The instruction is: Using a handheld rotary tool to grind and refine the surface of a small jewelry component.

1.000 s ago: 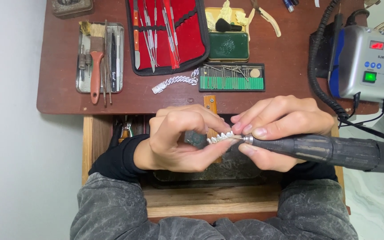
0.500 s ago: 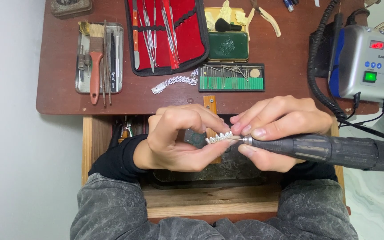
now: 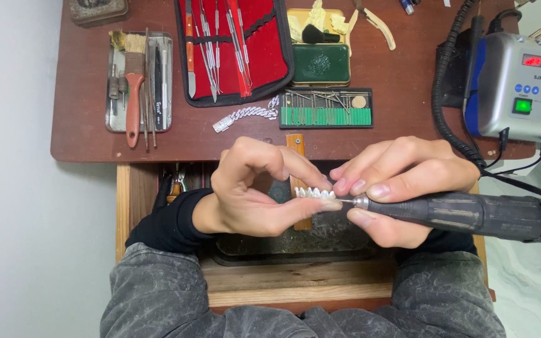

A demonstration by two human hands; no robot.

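1. Packages and panels: an open red-lined tool roll with slim steel instruments (image 3: 233,44) lies at the top centre of the dark brown wooden bench (image 3: 408,94). Just right of it sits a dark green rectangular box (image 3: 320,64). Below that lies a flat green-strip tray of small burs (image 3: 325,109). At the far right stands a grey and blue control unit with red displays and a lit green button (image 3: 521,84).
2. Surroundings: a shallow metal tray holding a red-handled brush and files (image 3: 139,81) sits at the left. A loose silver link chain (image 3: 245,116) lies between the tool roll and the bur tray. A black coiled cable (image 3: 449,87) runs down from the control unit.
3. Left hand (image 3: 255,191): thumb and fingertips pinched closed on a short row of silver, stone-set links (image 3: 313,193), held above the open bench drawer.
4. Right hand (image 3: 402,184): wrapped closed around a dark cylindrical rotary handpiece (image 3: 471,215), its thin bit touching the right end of the links.
5. Change: compared with half a second before, both hands and the links keep the same place; no shift is visible.
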